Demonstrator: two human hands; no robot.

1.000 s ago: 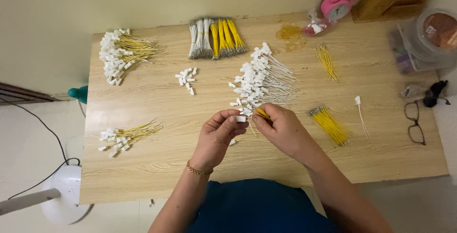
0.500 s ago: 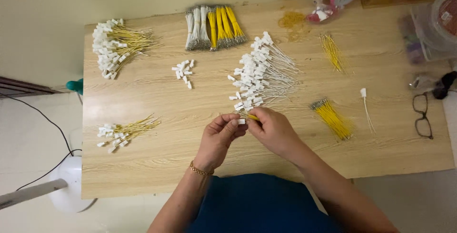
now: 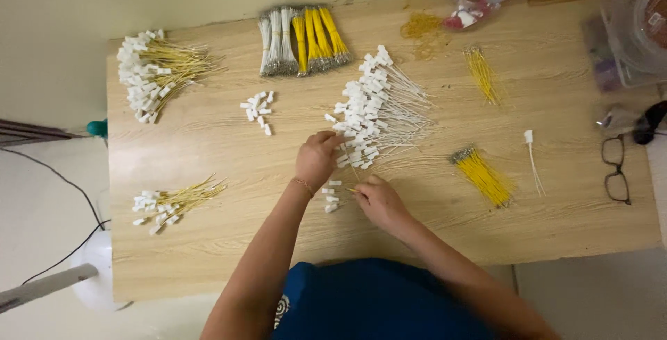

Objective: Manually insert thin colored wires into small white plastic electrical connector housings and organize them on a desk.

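While left hand [image 3: 317, 158] touches white-tagged wires [image 3: 375, 114] — right hand [image 3: 379, 201] pinches.

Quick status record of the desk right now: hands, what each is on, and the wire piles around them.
Left hand: reaching into the big pile of white-capped wires
Right hand: on the table, pinching what looks like a thin yellow wire; grip unclear
Near hands: loose white caps
Left side: two yellow capped piles
Right side: yellow wire bundle, eyeglasses
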